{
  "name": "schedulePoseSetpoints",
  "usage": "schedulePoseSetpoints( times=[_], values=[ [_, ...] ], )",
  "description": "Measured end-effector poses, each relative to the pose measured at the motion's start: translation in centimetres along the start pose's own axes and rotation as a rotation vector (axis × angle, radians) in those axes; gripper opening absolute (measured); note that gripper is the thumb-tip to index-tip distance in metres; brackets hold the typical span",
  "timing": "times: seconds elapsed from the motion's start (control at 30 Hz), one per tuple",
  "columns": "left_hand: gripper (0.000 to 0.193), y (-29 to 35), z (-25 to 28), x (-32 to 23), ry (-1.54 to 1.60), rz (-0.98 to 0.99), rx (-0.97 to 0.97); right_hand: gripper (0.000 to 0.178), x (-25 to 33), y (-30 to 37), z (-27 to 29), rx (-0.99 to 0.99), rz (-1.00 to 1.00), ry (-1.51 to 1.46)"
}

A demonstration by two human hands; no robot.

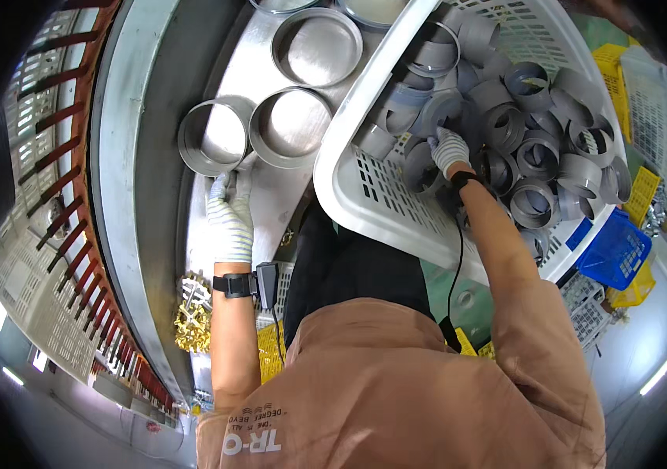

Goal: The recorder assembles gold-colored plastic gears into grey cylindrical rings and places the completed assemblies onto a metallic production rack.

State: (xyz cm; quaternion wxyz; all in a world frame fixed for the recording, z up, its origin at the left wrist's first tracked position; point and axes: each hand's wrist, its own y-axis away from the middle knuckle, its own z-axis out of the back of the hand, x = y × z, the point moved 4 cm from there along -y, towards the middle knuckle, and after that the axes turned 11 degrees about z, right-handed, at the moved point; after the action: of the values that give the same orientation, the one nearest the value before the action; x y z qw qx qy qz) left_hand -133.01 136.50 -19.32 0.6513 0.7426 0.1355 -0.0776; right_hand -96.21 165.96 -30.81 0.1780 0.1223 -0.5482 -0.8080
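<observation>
My left hand (230,219), in a white striped glove, grips the near rim of a grey metal ring (183,141) on the metal worktop (271,191). The ring is wide and short-walled, slightly tilted, and touches or nearly touches a second ring (253,129) to its right. My right hand (450,150), also gloved, reaches into a white plastic basket (332,168) heaped with similar grey rings. Its fingers close on the edge of one grey ring (440,108) in the heap; the fingertips are partly hidden.
Another ring (278,59) stands farther back on the worktop. A row of red-brown bars (64,156) curves along the left, beyond a grey metal wall (134,156). Gold-coloured metal pieces (193,316) lie below the worktop. Blue (618,250) and yellow (642,195) baskets stand at the right.
</observation>
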Motion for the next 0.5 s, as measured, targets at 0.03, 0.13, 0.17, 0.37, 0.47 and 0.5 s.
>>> schedulePoseSetpoints(
  times=[0.03, 0.13, 0.17, 0.37, 0.47, 0.5],
  values=[
    [0.040, 0.7, 0.2, -0.1, -0.007, -0.002, -0.008, 0.055, 0.3, 0.6, 1.1, -0.069, 0.018, -0.024],
    [0.044, 3.8, 0.1, 0.3, -0.334, -0.029, -0.219, 0.058, -3.5, 1.9, 2.3, -0.330, 0.215, -0.363],
    [0.044, 4.2, -0.7, 0.9, -0.333, -0.026, -0.219, 0.058, -4.2, 2.8, 3.5, -0.329, 0.214, -0.361],
    [0.027, 0.8, -9.6, 5.0, -0.700, 0.186, 0.352, 0.049, -4.8, 10.5, 14.5, -0.595, 0.317, -0.859],
    [0.032, 0.8, -11.9, 5.3, -0.684, -0.094, 0.218, 0.046, -4.3, 15.4, 18.9, -0.593, 0.298, -0.962],
    [0.034, 3.0, -13.6, 5.4, -0.620, -0.171, 0.142, 0.049, -5.3, 17.2, 19.3, -0.629, 0.281, -0.955]
  ],
)
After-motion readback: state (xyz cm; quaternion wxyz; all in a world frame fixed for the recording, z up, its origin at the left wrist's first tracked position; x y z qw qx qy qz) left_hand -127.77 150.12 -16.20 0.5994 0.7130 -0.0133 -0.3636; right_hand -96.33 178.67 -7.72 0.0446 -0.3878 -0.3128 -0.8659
